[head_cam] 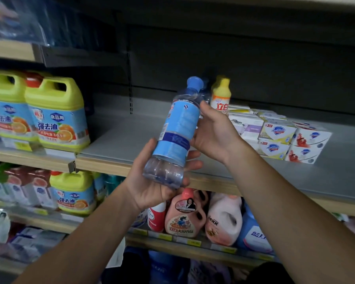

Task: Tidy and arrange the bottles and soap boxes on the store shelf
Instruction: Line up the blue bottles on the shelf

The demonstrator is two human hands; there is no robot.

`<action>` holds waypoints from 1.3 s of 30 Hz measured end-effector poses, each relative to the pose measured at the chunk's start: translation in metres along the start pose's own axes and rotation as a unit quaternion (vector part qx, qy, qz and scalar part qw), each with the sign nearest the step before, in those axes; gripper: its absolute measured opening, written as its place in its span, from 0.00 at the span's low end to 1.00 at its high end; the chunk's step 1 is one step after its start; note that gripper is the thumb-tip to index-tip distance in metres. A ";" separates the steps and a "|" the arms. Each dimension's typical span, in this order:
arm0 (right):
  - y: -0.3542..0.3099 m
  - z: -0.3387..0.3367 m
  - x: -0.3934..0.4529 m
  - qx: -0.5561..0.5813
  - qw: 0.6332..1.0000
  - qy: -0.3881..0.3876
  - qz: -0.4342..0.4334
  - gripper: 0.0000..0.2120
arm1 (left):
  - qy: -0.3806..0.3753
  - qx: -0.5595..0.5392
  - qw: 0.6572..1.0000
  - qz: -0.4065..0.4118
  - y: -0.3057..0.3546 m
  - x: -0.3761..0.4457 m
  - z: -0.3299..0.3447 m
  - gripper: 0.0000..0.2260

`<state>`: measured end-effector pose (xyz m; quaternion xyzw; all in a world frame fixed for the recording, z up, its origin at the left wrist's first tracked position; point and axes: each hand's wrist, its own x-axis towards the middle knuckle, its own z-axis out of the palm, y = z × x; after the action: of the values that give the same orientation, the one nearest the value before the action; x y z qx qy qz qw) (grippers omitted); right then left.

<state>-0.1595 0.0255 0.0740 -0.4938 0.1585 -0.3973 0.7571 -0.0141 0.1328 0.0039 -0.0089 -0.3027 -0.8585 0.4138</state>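
Yellow-green jugs (57,113) are being left standing at shelf left. The clear bottle (177,130) is being cradled underneath by the left hand (152,181) and steadied, tilted above the shelf (119,140), by the right hand (215,132), probably for placing beside the soap boxes (279,136).

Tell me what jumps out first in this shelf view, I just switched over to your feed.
The clear blue-label bottle fills the middle, tilted, with the left hand gripping its base and the right hand holding its side. Behind it the grey shelf is bare in the centre. Green-topped detergent jugs stand on its left end, and stacked white soap boxes sit to the right beside a small yellow-capped bottle.
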 end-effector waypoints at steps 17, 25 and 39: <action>0.004 0.020 0.057 -0.400 0.872 0.205 -0.192 0.25 | 0.429 0.654 0.563 0.266 0.053 0.032 -0.047 0.27; 0.004 -0.006 0.093 -0.424 0.890 0.074 -0.148 0.19 | 0.312 0.565 0.736 0.205 0.102 0.029 -0.085 0.22; 0.049 -0.044 0.124 -0.546 0.821 0.112 -0.121 0.25 | 0.445 0.711 0.494 0.227 0.130 0.045 -0.125 0.27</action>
<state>-0.0865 -0.0864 0.0298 -0.7936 0.3724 -0.3870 0.2860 0.0787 -0.0260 -0.0195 0.6036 -0.5740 -0.1185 0.5405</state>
